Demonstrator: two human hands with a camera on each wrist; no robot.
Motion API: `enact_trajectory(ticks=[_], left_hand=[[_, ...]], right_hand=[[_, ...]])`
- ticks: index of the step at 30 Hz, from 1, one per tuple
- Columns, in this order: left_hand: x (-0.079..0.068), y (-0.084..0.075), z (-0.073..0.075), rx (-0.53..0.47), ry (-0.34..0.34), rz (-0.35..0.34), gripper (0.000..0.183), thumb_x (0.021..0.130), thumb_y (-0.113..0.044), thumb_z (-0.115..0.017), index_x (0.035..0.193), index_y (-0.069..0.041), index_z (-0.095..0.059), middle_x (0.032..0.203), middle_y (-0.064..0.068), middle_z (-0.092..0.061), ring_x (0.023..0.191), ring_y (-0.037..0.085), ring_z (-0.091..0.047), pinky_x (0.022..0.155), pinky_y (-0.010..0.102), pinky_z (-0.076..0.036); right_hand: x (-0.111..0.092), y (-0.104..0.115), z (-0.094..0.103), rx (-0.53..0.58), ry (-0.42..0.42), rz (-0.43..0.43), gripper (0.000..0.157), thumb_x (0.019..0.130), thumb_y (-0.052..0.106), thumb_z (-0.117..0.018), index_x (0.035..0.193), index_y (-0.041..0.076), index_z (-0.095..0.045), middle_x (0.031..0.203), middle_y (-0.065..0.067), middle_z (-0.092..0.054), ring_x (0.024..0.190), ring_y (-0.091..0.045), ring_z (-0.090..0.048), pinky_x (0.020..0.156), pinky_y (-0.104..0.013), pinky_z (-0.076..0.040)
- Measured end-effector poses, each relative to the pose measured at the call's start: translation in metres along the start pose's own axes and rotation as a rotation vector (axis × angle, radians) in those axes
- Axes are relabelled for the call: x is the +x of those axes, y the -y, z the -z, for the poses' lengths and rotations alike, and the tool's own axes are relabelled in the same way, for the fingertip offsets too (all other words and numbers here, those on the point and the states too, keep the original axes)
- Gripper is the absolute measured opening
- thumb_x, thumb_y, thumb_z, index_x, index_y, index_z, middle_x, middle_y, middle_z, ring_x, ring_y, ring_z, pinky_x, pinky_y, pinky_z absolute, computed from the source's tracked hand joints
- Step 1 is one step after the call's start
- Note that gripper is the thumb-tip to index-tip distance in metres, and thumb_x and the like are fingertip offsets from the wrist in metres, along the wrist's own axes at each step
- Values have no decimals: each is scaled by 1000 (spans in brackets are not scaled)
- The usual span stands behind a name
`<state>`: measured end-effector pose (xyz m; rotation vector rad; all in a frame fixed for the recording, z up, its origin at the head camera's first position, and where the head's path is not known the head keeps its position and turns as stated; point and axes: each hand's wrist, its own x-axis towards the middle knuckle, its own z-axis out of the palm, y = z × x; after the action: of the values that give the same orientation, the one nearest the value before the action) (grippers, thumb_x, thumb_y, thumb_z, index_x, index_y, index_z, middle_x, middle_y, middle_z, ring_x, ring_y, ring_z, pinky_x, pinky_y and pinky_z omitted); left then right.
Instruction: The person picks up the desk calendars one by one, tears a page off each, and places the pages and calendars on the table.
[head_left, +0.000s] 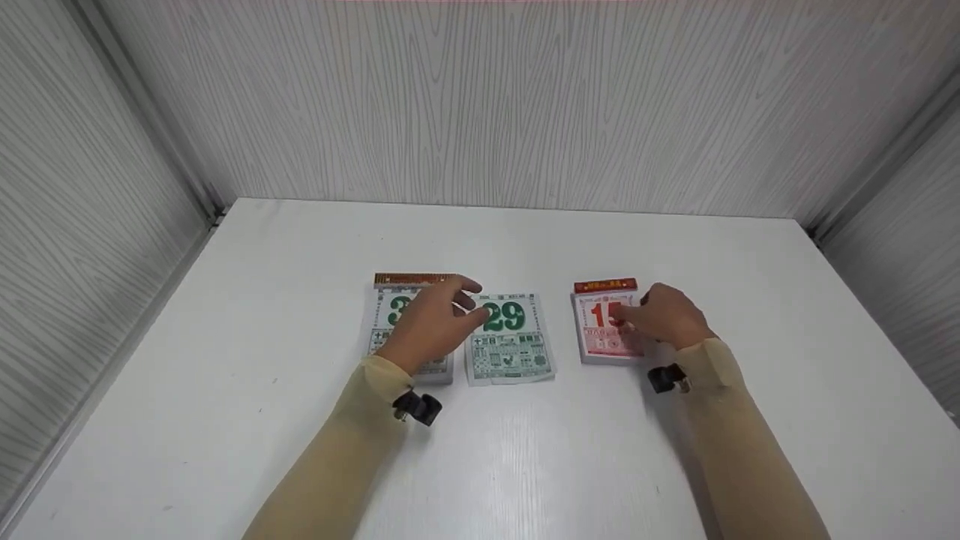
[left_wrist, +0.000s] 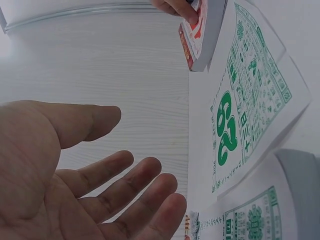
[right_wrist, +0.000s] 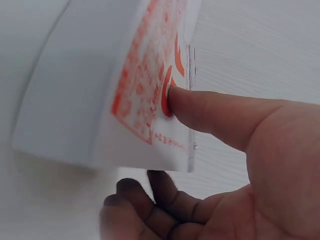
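So using the loose green "29" calendar sheet [head_left: 510,352] as the landmark: the red "15" tear-off calendar [head_left: 604,330] sits to its right on the white tabletop [head_left: 487,465], and the right hand [head_left: 666,316] is gripping that block at its right edge, thumb on the red number, kinda blocking that side. Just left of the sheet there's a thicker green tear-off calendar [head_left: 381,337], with its number half hidden by the left hand [head_left: 436,319], which hovers with fingers loosely spread and holds nothing. Well behind the sheet stands a wood-grain panel [head_left: 480,105], and black wrist clips [head_left: 417,407] sit nearer the person.
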<state>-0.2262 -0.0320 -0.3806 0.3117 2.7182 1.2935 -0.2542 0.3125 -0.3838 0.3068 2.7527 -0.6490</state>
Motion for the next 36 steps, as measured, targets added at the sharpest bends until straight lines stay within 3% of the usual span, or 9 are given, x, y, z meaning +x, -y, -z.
enact_trajectory(ticks=[7, 15, 19, 27, 36], left_hand=[[1, -1, -1, 7, 5, 2, 44, 99, -39, -68, 138, -19, -62, 122, 1, -68, 113, 18, -64, 97, 41, -54], [1, -3, 3, 0, 8, -14, 44, 99, -37, -68, 139, -19, -61, 119, 0, -69, 111, 19, -65, 95, 41, -54], [1, -5, 3, 3, 27, -12, 46, 99, -38, -66, 140, -20, -60, 120, 0, -68, 112, 18, -65, 95, 42, -54], [0, -3, 0, -7, 33, 3, 45, 98, -37, -68, 140, -20, -60, 118, -1, -69, 110, 18, -65, 94, 41, -55], [-1, -2, -3, -16, 26, -17, 44, 99, -36, -68, 139, -19, -60, 116, -1, -69, 109, 18, -65, 95, 41, -54]], right_hand=[[-6, 8, 4, 90, -47, 71, 58, 98, 40, -70, 130, -4, -50, 121, -22, -59, 106, -35, -53, 89, -47, -51], [-12, 19, 11, 162, -142, 201, 46, 101, 28, -64, 134, -3, -53, 129, -25, -60, 114, -38, -60, 98, -53, -52], [-15, 21, 13, 181, -153, 243, 48, 102, 26, -61, 136, -6, -55, 128, -26, -62, 113, -38, -61, 96, -52, -53], [-20, 24, 13, 176, -177, 279, 39, 102, 25, -59, 127, -4, -64, 120, -23, -65, 107, -34, -61, 92, -49, -52], [-24, 27, 12, 215, -213, 289, 38, 103, 22, -57, 130, -5, -63, 125, -23, -64, 109, -35, -61, 97, -52, -52]])
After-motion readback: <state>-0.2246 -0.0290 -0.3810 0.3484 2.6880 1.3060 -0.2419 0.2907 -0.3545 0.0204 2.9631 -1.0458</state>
